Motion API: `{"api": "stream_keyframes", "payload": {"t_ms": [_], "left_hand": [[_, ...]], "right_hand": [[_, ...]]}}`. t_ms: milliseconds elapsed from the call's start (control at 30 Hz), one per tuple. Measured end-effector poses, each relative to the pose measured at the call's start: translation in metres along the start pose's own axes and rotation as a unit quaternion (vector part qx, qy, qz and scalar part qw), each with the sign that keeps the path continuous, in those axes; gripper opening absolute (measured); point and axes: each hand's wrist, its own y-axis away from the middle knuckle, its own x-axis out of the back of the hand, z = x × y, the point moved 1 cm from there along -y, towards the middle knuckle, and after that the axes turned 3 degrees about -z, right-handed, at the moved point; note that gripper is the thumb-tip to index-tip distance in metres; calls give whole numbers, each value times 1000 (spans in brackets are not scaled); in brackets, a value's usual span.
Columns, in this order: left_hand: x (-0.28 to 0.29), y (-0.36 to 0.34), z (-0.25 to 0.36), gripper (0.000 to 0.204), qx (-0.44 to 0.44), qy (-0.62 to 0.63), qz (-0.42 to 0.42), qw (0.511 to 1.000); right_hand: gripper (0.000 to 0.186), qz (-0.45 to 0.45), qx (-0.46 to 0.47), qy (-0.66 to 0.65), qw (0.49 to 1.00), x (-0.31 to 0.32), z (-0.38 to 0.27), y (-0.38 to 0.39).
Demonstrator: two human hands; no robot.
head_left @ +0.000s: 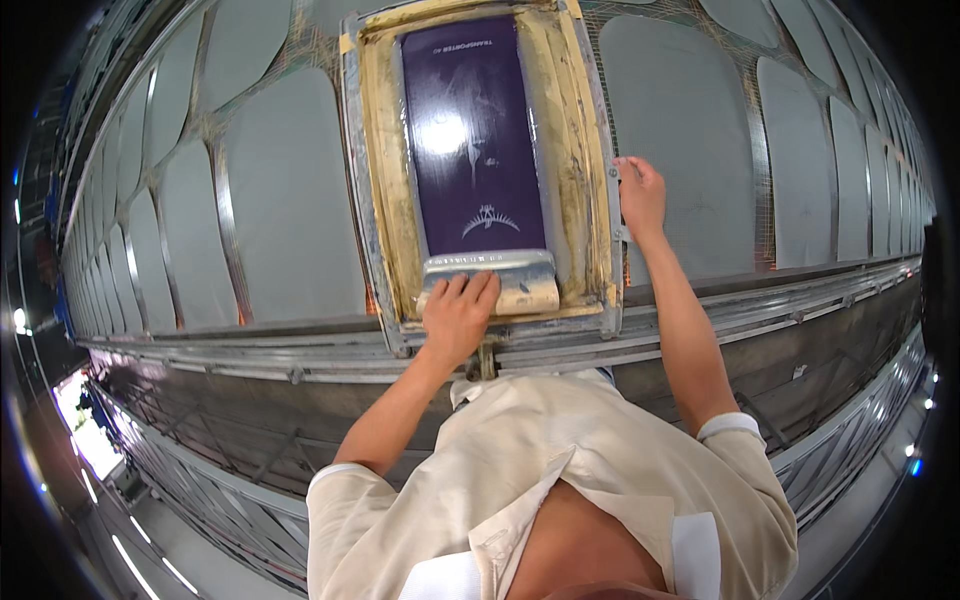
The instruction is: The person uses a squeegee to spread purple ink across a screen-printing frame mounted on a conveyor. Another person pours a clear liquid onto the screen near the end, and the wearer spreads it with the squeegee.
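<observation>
A screen-printing frame (607, 260) with tape-covered borders surrounds a glossy purple mesh area (470, 180) bearing light emblem markings and a bright reflection. Along the purple area's lower end lies a wide metal-edged squeegee (530, 285), with my left hand (460, 315) closed on it, fingers over its blade holder. My right hand (642, 195) is closed on the frame's right side, fingertips curled at the edge beside a small metal fitting.
Long rows of grey flat panels (680, 150) with rounded shapes spread left and right beneath the frame. A metal rail (700, 292) runs along the near edge, with lattice metal structures (200, 450) below and lights at the far sides.
</observation>
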Motion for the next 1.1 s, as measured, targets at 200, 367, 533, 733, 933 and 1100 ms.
{"api": "stream_keyframes", "payload": {"t_ms": [200,367,533,733,933,1100], "left_hand": [[11,-183,-108,34,-18,-65,79,995],[32,-336,-195,23,34,-77,41,996],[60,-377,-210,34,28,-73,-31,996],[56,-367,-210,34,41,-74,-48,995],[40,-224,-123,28,54,-22,-95,994],[11,-55,-23,31,-14,38,-22,999]], "right_hand": [[29,20,-17,28,999,3,-10,7],[25,25,-16,36,999,-3,-9,4],[24,26,-18,32,999,0,-13,10],[24,23,16,39,999,3,-6,11],[30,12,15,30,999,3,-6,3],[35,19,36,42,998,1,-3,-4]]}}
